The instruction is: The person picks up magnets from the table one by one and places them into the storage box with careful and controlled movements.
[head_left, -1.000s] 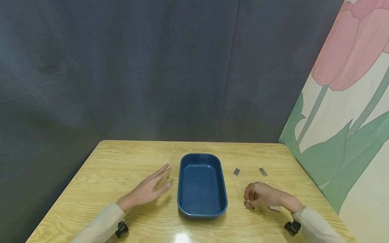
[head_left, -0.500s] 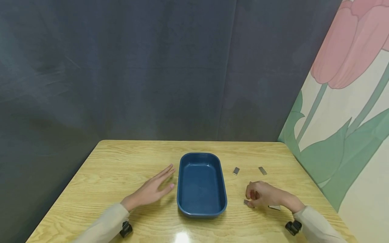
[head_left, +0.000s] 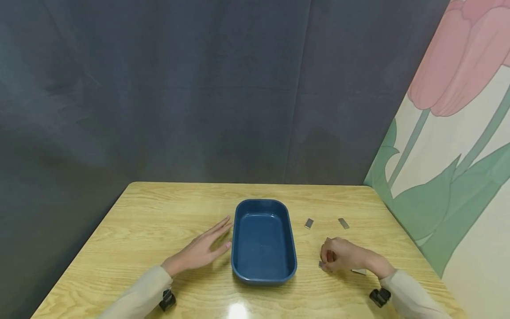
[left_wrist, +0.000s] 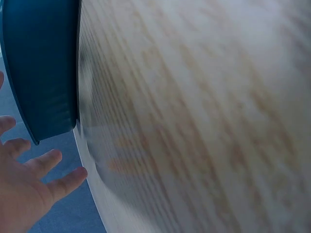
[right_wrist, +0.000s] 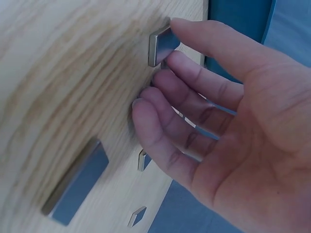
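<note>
My right hand [head_left: 338, 254] is at the table's right side, thumb and index finger pinching a small shiny metal block [right_wrist: 163, 46] by its edges, close over the wood. In the right wrist view the other fingers curl beside it. My left hand [head_left: 201, 249] has its fingers extended and spread a little, with the fingertips by the left wall of a deep blue rectangular tray [head_left: 264, 282]. Nothing is held in it. In the left wrist view the tray's outer side [left_wrist: 41, 68] rises beyond the fingers.
A larger metal block [right_wrist: 77, 187] lies near the right wrist. Two smaller ones, a left block [head_left: 309, 223] and a right block [head_left: 344, 223], lie farther back. A dark curtain [head_left: 215, 93] hangs behind the wooden table [head_left: 171, 199]; a painted wall [head_left: 458, 186] borders its right.
My left hand has moved slightly right, closer to the tray. The right hand stays at the same metal block with only slight movement.
</note>
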Demonstrator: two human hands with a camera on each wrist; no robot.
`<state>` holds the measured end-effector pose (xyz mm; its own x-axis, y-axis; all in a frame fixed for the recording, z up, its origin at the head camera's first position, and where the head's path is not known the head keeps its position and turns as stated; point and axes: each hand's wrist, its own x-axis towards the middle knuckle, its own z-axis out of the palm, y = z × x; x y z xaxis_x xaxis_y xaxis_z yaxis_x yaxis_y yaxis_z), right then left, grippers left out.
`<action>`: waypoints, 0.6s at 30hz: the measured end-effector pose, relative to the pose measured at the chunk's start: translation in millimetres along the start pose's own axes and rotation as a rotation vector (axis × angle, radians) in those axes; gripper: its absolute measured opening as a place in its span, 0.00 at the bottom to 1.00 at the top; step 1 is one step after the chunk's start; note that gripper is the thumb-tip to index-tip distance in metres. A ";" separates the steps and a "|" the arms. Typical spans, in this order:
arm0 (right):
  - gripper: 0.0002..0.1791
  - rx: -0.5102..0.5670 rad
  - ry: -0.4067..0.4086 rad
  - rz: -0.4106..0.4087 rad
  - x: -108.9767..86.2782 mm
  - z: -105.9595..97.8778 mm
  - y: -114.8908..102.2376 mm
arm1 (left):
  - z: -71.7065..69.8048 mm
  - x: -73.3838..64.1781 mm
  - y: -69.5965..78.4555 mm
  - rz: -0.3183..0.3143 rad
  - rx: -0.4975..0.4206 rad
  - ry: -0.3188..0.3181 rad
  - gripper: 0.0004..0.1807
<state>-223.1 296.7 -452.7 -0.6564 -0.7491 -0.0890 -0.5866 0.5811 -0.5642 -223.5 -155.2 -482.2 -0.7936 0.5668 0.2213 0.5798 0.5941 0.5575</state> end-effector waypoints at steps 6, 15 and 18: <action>0.08 0.017 -0.052 0.063 4.1 -2.4 -3.5 | -1.6 1.4 1.3 -0.003 -0.015 -0.010 0.34; 0.09 0.023 -0.081 0.112 5.1 -4.0 -6.0 | -0.3 4.8 3.9 0.006 -0.026 -0.018 0.35; 0.09 0.047 -0.100 0.132 5.3 -4.2 -5.7 | 0.6 4.7 4.4 0.003 -0.039 -0.023 0.35</action>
<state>-225.3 290.7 -446.5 -0.6747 -0.6963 -0.2448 -0.4739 0.6630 -0.5795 -224.7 -149.6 -479.2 -0.7871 0.5820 0.2043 0.5741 0.5702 0.5877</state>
